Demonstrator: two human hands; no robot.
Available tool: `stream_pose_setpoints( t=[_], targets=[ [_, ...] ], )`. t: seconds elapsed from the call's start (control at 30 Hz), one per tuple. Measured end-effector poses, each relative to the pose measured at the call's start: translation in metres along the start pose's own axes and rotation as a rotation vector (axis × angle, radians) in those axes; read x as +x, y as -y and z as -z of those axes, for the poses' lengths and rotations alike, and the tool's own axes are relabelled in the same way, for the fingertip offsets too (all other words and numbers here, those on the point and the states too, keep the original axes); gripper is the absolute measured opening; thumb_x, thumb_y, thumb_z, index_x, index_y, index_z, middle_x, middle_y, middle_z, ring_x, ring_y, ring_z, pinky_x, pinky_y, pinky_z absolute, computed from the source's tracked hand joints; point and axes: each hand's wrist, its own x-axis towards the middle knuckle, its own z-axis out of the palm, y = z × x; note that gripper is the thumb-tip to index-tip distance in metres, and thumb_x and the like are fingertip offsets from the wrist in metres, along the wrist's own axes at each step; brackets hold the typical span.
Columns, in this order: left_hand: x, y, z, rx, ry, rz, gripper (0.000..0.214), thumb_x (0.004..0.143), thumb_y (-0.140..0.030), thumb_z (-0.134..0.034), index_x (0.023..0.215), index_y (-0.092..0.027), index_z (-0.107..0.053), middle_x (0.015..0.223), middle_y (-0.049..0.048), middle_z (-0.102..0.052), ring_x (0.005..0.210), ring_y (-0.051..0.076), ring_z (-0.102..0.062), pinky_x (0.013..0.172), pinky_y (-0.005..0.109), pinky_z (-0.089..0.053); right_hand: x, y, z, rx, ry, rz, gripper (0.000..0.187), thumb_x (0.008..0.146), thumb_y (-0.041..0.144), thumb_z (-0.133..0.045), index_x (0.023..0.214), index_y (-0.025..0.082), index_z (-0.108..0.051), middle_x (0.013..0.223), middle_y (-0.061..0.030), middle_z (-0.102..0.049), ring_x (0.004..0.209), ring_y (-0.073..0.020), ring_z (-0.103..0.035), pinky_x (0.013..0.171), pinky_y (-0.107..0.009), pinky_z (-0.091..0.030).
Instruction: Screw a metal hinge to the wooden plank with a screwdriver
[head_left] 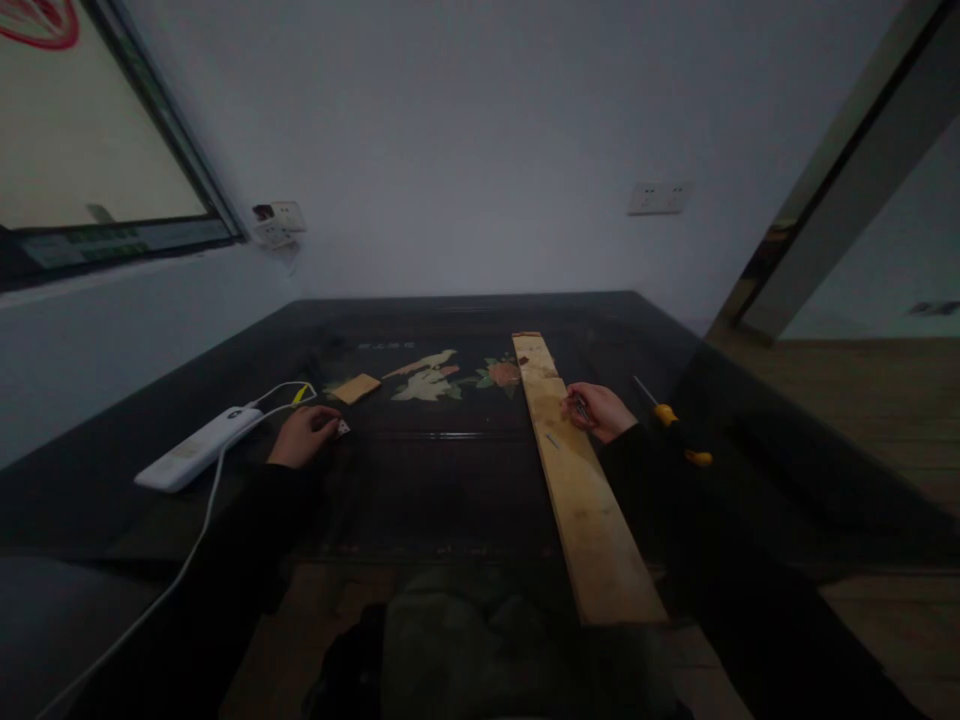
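Through my remote view, the dark tabletop (450,490), decorated with a bird and flowers (427,378), meets a pale wall (465,150); a window (97,120) sits left. My left hand (300,438) grips a small pale piece (343,427); my right hand's (604,410) fingers pinch a small metal piece (580,408) over the plank (592,530), which overhangs the near edge.

A: Plank (592,510)?
B: Bare wood, stained, flat; near end overhangs front edge of table (450,490). Thin metal piece (553,441) lies on it.
A: In hand?
B: Left hand (304,436): small pale piece (343,428), dark spots. Right hand (606,410): small metal bit (580,406), over plank.
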Motion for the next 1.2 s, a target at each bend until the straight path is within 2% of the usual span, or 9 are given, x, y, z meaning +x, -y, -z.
stream_pose_setpoints(
  t=[0.17,0.27,0.4,0.57,0.67,0.87,1.0,1.1,1.2],
  targets=[
    [0.002,0.005,-0.002,0.016,0.022,-0.019,0.043,0.071,-0.048,-0.049,0.093,-0.017,-0.067,0.098,0.0106,-0.067,0.092,0.027,-0.062,0.087,0.038,-0.047,-0.007,0.006,-0.003,-0.128,0.068,-0.024,0.030,0.070,0.045,-0.054,0.083,0.018,-0.050,0.051,0.0076,-0.040,0.034,-0.0038,-0.022,0.037,-0.021,-0.013],
    [0.001,0.004,-0.002,0.008,0.012,-0.005,0.043,0.072,-0.049,-0.049,0.094,-0.016,-0.066,0.100,0.0110,-0.067,0.094,0.027,-0.062,0.087,0.037,-0.047,-0.013,0.009,-0.003,-0.283,0.091,-0.034,0.034,0.071,0.052,-0.055,0.073,0.019,-0.048,0.049,0.0091,-0.033,0.037,-0.0041,-0.021,0.038,-0.021,-0.012],
    [-0.001,-0.002,0.002,-0.023,0.001,0.017,0.039,0.072,-0.046,-0.050,0.093,-0.017,-0.065,0.100,0.0104,-0.068,0.094,0.026,-0.062,0.084,0.035,-0.048,-0.024,0.010,-0.003,-0.537,0.074,-0.002,0.042,0.066,0.053,-0.067,0.056,0.018,-0.047,0.049,0.0053,-0.038,0.044,-0.0060,-0.032,0.043,-0.021,-0.019],
    [-0.004,-0.009,0.008,-0.024,0.001,0.048,0.034,0.073,-0.040,-0.051,0.093,-0.017,-0.066,0.098,0.0095,-0.069,0.089,0.024,-0.063,0.084,0.035,-0.047,-0.046,0.007,-0.018,-1.415,0.036,0.104,0.044,0.082,0.059,-0.050,0.064,0.019,-0.053,0.072,-0.0080,-0.062,0.063,-0.0191,-0.057,0.053,-0.028,-0.029],
    [-0.005,-0.010,0.009,-0.029,-0.006,0.050,0.033,0.073,-0.039,-0.051,0.093,-0.017,-0.066,0.096,0.0094,-0.069,0.089,0.024,-0.063,0.083,0.034,-0.047,-0.054,0.005,-0.027,-1.655,0.106,0.185,0.038,0.092,0.049,-0.036,0.085,0.019,-0.057,0.094,-0.0141,-0.067,0.081,-0.0268,-0.065,0.059,-0.031,-0.035],
    [-0.005,-0.009,0.006,-0.042,-0.013,0.060,0.031,0.073,-0.039,-0.054,0.091,-0.017,-0.067,0.094,0.0085,-0.069,0.086,0.023,-0.063,0.080,0.033,-0.048,-0.045,0.008,-0.023,-1.520,0.192,0.173,0.021,0.087,0.032,-0.045,0.079,0.017,-0.056,0.086,-0.0172,-0.066,0.080,-0.0301,-0.064,0.068,-0.037,-0.038],
    [-0.005,-0.007,0.004,-0.055,-0.015,0.038,0.030,0.074,-0.038,-0.053,0.091,-0.016,-0.067,0.094,0.0090,-0.069,0.088,0.023,-0.062,0.083,0.034,-0.047,-0.033,0.024,-0.022,-1.276,0.293,0.157,0.023,0.081,0.028,-0.051,0.060,0.018,-0.048,0.063,-0.0055,-0.056,0.061,-0.0167,-0.054,0.061,-0.029,-0.034],
    [-0.005,-0.008,0.004,-0.076,-0.016,0.028,0.030,0.075,-0.037,-0.053,0.091,-0.016,-0.067,0.093,0.0090,-0.069,0.087,0.023,-0.062,0.082,0.033,-0.047,-0.023,0.042,-0.038,-0.979,0.406,0.125,0.030,0.084,0.034,-0.042,0.058,0.020,-0.041,0.054,0.0021,-0.042,0.048,-0.0088,-0.038,0.049,-0.023,-0.029],
    [-0.005,-0.010,0.004,-0.088,-0.026,0.029,0.029,0.075,-0.038,-0.054,0.089,-0.017,-0.067,0.091,0.0079,-0.069,0.084,0.022,-0.062,0.081,0.032,-0.048,-0.011,0.055,-0.073,-0.682,0.500,0.067,0.028,0.086,0.041,-0.032,0.068,0.022,-0.038,0.051,0.0066,-0.034,0.040,-0.0067,-0.024,0.040,-0.021,-0.021]
  ],
)
